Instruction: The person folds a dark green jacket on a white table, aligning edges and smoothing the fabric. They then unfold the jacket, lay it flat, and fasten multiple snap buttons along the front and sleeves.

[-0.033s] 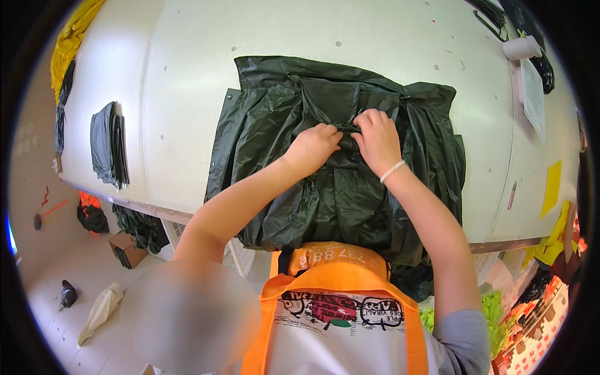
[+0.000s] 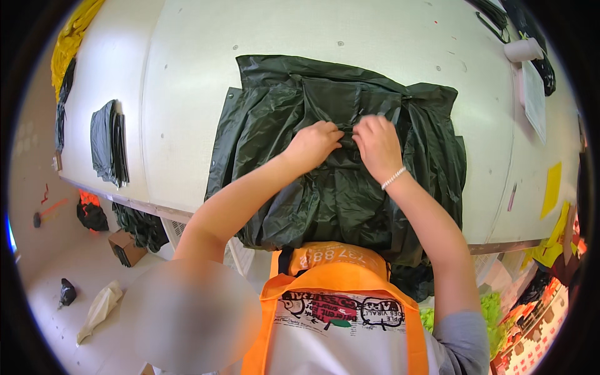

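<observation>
A dark green, thin and shiny raincoat (image 2: 337, 200) lies crumpled on the white table, its lower part hanging over the near edge against my apron. Snap buttons show along its left edge. Near its upper middle, at a flap-like panel (image 2: 331, 97), my two hands work close together. Bent fingers of my left hand (image 2: 317, 142) pinch a fold of the cloth. Just to the right, my right hand (image 2: 375, 139), slightly blurred, has its fingers closed on the same fold. The fingertips partly hide what lies between them.
A folded dark stack (image 2: 108, 144) lies on the table (image 2: 187, 37) at left. Yellow cloth (image 2: 70, 37) hangs at far left. To the right are a white roll (image 2: 524, 49), a pen (image 2: 512, 197) and a yellow sheet (image 2: 551, 190). A cardboard box (image 2: 128, 249) stands below.
My right hand has shifted slightly down and left, closer to my left hand. The left hand and the raincoat stay nearly the same.
</observation>
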Motion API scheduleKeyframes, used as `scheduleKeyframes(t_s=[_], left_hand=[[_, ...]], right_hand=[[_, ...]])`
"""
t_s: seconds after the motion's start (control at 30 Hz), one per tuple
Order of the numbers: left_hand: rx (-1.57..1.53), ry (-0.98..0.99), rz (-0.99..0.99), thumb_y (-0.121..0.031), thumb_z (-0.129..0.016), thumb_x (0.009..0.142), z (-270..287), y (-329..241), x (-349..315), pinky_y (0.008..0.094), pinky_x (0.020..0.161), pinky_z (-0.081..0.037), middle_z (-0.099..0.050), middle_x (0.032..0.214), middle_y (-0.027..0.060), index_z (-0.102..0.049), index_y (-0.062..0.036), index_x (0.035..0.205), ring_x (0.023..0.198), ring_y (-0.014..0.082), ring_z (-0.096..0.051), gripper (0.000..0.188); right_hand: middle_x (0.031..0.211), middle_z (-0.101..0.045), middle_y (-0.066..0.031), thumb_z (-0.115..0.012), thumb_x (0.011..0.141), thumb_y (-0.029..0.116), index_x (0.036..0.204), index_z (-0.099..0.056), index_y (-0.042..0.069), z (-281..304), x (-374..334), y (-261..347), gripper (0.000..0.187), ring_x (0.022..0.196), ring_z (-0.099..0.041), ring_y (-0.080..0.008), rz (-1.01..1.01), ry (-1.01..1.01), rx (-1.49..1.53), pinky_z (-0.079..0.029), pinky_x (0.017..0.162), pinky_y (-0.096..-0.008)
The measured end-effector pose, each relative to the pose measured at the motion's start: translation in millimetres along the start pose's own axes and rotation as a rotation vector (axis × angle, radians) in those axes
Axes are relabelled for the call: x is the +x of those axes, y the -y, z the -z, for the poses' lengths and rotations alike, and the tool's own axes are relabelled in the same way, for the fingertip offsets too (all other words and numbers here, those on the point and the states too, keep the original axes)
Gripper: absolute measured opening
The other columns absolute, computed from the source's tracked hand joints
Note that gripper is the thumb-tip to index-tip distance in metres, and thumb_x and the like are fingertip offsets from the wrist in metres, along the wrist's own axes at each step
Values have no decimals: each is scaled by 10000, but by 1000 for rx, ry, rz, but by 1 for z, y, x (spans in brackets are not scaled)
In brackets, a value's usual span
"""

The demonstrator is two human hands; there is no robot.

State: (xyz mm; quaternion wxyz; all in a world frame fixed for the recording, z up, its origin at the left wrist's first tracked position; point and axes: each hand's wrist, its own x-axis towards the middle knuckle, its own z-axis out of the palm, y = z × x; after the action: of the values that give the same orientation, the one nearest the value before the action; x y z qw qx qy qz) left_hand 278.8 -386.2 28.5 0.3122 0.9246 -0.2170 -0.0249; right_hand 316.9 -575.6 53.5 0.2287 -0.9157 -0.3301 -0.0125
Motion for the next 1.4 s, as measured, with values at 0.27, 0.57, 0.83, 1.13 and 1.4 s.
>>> scheduleKeyframes(t_s=[0.27, 0.57, 0.83, 1.13, 1.4], left_hand=[[-390, -66, 305, -207, -769, 701, 8, 32, 29, 309, 664, -508, -647, 798, 81, -708, -27, 877, 712, 227, -621, 260], [-134, 1, -57, -210, -707, 759, 10, 49, 30, 380, 701, -481, -635, 808, 103, -698, -25, 864, 804, 279, -596, 213], [349, -264, -306, -222, -664, 755, 19, 33, 55, 326, 675, -445, -520, 785, 21, -609, -107, 841, 821, 196, -527, 153], [106, -107, 35, -218, -699, 762, 15, 42, 59, 353, 702, -517, -674, 904, 74, -702, -83, 982, 854, 244, -636, 259], [188, -39, 110, -160, -713, 735, 51, 73, 108, 339, 735, -507, -633, 902, 69, -679, -62, 957, 877, 249, -615, 245]], right_hand=[[805, -666, -113, -673, 789, 160, 849, -668, 51, -19, 8, -20, 124, 738, -626, -311, -272, 33, 376, -497, 657, -375], [881, -593, -57, -696, 743, 125, 902, -619, 53, -6, 17, -3, 191, 898, -549, -253, -21, -189, 29, -450, 774, -361], [763, -641, -117, -662, 791, 205, 786, -665, 49, -20, 30, -34, 156, 778, -606, -310, -227, -20, 155, -487, 675, -403], [989, -575, -80, -707, 726, 176, 902, -648, 22, -4, 47, -16, 241, 1010, -507, -252, -110, 3, -144, -417, 889, -354], [988, -565, -113, -540, 782, 82, 1028, -613, -25, -31, 34, -22, 277, 983, -522, -256, -30, -99, -247, -412, 919, -353]])
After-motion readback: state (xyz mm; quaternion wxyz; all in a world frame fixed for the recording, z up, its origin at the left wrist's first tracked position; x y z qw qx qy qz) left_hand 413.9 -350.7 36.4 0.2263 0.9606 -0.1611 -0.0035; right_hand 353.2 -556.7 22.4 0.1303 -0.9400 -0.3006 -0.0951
